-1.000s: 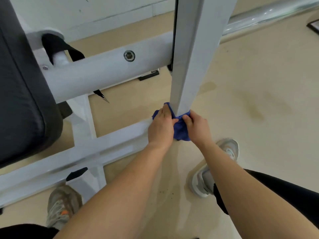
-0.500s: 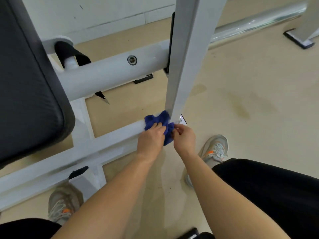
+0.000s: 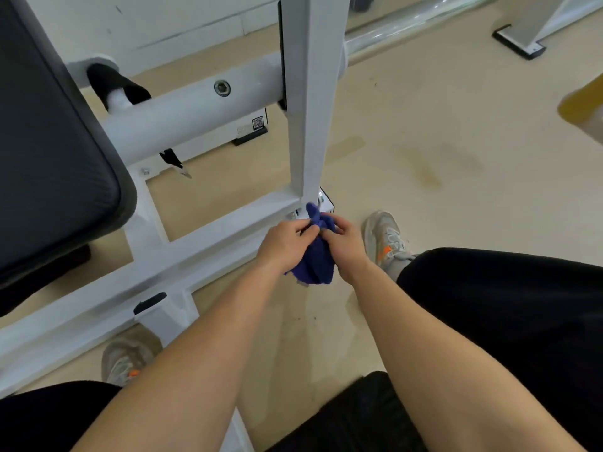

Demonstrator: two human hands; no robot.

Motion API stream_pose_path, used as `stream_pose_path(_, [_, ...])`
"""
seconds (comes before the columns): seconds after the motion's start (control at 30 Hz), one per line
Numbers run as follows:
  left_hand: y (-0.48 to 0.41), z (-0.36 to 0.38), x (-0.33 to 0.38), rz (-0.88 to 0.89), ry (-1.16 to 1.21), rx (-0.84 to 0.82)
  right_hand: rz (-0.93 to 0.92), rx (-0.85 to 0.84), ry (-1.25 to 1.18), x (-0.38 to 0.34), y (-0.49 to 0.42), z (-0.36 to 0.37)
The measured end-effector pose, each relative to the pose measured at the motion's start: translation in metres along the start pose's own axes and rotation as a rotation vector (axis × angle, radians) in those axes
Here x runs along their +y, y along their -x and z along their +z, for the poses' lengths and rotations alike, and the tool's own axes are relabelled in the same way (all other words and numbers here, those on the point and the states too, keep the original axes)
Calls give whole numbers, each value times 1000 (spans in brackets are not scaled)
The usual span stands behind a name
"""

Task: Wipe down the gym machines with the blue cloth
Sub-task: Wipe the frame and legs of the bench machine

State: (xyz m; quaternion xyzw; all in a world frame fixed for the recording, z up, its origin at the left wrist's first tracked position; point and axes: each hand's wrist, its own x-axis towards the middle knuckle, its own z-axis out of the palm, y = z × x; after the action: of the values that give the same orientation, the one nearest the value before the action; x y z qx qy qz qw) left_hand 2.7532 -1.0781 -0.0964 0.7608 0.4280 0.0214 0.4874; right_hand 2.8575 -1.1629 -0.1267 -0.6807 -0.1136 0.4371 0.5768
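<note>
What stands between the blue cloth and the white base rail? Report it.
Nothing visible. The left hand and right hand hold the bunched blue cloth at the foot of the white upright, right beside the base rail.

Beige floor (image 3: 424, 141) carries the white machine frame (image 3: 212, 243). One sneaker (image 3: 386, 236) right of frame, second sneaker (image 3: 127, 353) on its near side.
</note>
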Motion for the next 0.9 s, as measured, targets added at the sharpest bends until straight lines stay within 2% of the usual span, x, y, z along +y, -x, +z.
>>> stream_pose_path(0.07, [-11, -12, -6, -23, -114, 33, -12, 231, 75, -1, -24, -2])
stream_pose_path(0.13, [-21, -28, -17, -56, -212, 99, -6, 356, 62, -8, -44, 6])
stream_pose_path(0.23, [-35, -46, -41, -111, -299, 59, 17, 288, 79, -15, -68, 40])
stream_pose_path(0.37, [-38, -54, -76, -155, -385, -66, 142, 305, 96, 11, -81, 82])
stream_pose_path(0.47, [-34, -53, -106, -174, -409, -117, 192, 329, 181, 29, -87, 89])
stream_pose_path(0.6, [-23, -53, -127, -222, -356, -163, 178, 381, 130, 24, -90, 85])
stream_pose_path(0.77, [-6, -52, -132, -262, -268, -154, 41, 400, 136, 11, -67, 88])
stream_pose_path(0.9, [3, -51, -126, -225, -207, -65, 102, 416, 162, 3, -73, 94])
